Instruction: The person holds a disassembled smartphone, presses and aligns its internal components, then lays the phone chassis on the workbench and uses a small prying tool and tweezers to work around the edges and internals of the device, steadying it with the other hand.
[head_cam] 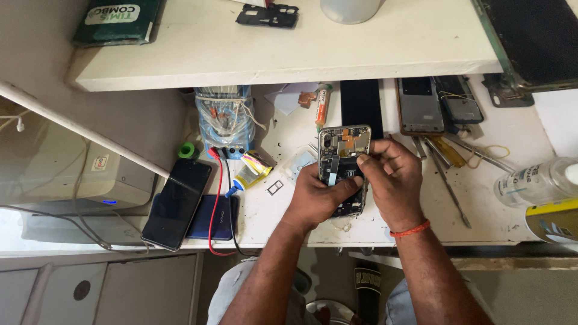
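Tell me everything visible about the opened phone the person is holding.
The opened phone has its back cover off, baring a grey metal frame, a camera module at the top left corner, copper-coloured flex parts and dark boards. It is held roughly upright just above the white workbench. The left hand grips its lower left side, thumb across it; the right hand pinches at its middle right edge.
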